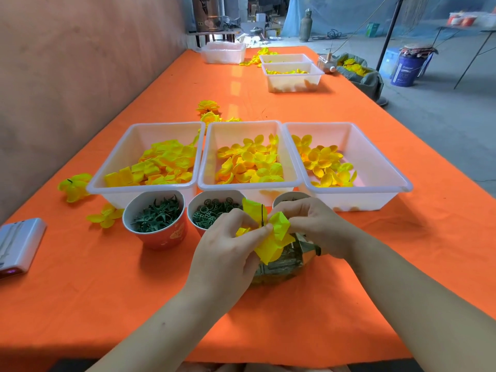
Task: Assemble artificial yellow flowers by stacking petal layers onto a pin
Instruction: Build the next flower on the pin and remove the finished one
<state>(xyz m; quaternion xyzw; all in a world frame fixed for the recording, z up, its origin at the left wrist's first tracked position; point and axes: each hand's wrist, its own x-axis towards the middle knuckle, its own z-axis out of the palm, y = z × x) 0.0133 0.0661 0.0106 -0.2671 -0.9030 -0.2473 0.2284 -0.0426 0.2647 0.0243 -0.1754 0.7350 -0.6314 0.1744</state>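
A thin dark pin (pixel 262 214) stands nearly upright, its long axis running from the fingertips up toward the trays. It is threaded through a crumpled yellow fabric petal layer (pixel 276 238), which is held above the table at the near middle, between both hands.

The left hand (pixel 228 248) pinches the layer with thumb and forefinger right at the pin's foot. It is the nearer hand to the shaft (whether it also clamps the pin itself is hidden). The right hand (pixel 311 221) has curled fingers gripping the layer's right edge, just beside the pin. Any further layer would likely have to come down along that upright axis.

Directly beneath the hands sits a clear glass jar (pixel 279 267). Beyond it are red paper cups of green plastic parts (pixel 161 237), and behind those three white plastic trays (pixel 362 200) of loose yellow petals. Finished yellow flowers (pixel 73 185) lie to the left, near a grey-white device (pixel 18 245).

Everything rests on a long table under an orange cloth (pixel 107 291). A bare pinkish wall (pixel 80 63) runs along the left, and a grey concrete workshop floor (pixel 442 116) lies to the right.
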